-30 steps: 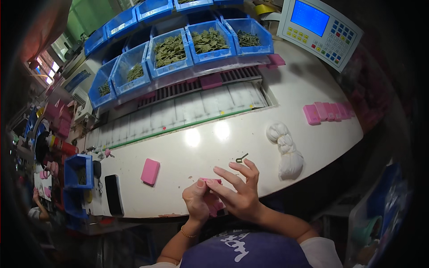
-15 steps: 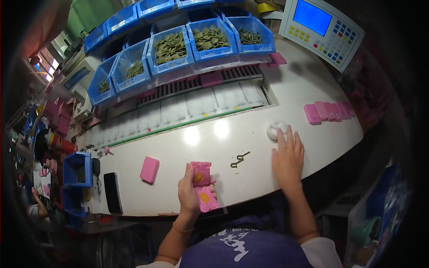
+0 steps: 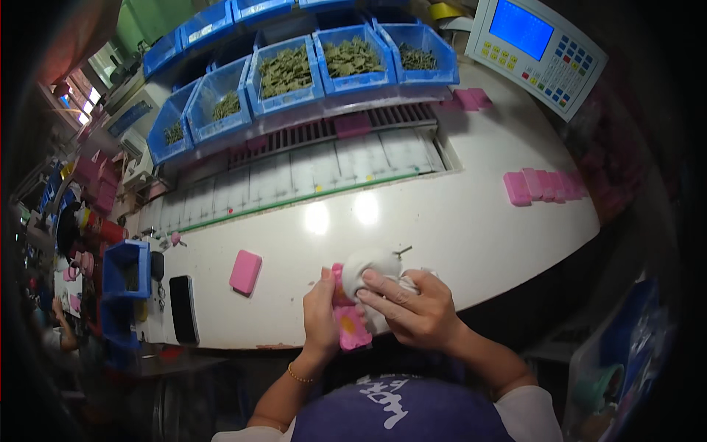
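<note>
A soft pink mould (image 3: 354, 330) with a yellow patch in its recess is gripped in my left hand (image 3: 319, 315), above the table's near edge. Fingers of my right hand (image 3: 425, 311) are closed on a round white cloth pouch (image 3: 370, 265), its gathered end bunched in the palm. The pouch lies against the mould's upper part and hides it. Just behind the pouch, the tip of a small bent, dull metal piece (image 3: 403, 253) shows on the table; the rest of it is covered.
A pink block (image 3: 245, 272) and a dark phone (image 3: 183, 309) lie to the left. Blue bins (image 3: 358, 84) with greenish metal-looking parts stand at the back. Several pink blocks (image 3: 545, 186) line up at the right, below a control panel with a blue screen (image 3: 521, 29).
My right hand has picked up the white pouch from the right side of the table and brought it left onto the mould. My left hand stays nearly in place, holding the mould.
</note>
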`<state>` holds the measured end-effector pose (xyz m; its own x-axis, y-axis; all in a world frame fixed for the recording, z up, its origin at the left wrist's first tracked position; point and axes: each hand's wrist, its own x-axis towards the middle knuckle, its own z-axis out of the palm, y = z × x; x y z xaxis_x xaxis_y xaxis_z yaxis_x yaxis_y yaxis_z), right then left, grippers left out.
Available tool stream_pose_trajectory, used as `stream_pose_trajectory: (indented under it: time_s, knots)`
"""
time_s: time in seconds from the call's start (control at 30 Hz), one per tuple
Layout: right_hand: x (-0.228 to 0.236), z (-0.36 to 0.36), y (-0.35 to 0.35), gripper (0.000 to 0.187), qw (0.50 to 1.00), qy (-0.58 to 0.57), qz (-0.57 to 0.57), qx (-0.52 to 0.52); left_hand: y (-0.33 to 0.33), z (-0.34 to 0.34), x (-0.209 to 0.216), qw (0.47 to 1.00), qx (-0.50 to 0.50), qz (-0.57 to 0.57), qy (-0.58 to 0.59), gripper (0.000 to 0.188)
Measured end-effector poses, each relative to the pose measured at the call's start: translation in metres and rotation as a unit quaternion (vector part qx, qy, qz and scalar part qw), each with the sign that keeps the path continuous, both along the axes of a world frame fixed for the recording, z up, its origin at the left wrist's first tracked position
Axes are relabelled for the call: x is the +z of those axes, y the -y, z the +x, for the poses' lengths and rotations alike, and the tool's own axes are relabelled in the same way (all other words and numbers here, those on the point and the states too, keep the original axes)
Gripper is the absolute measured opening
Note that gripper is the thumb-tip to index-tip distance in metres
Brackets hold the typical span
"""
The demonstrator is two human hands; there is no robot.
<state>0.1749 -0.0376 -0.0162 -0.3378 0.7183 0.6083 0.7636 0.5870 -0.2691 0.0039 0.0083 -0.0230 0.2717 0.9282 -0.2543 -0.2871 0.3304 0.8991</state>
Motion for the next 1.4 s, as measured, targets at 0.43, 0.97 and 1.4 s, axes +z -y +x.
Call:
stream_pose_trajectory:
  time_s: [0.43, 0.97, 1.4]
  knots:
    - [0.016, 0.023, 0.027, 0.055, 0.858, -0.292, -0.390, 0.162, 0.001, 0.003, -0.018, 0.981, 0.000, 0.167, -0.100, 0.053]
    - [-0.002, 0.007, 0.010, 0.021, 0.918, -0.342, -0.201, 0.003, 0.017, -0.006, -0.010, 0.962, -0.128, 0.206, -0.122, 0.027]
    - [-0.016, -0.009, 0.010, 0.020, 0.876, -0.437, -0.204, -0.001, 0.017, -0.001, -0.012, 0.974, -0.076, 0.212, -0.030, 0.026]
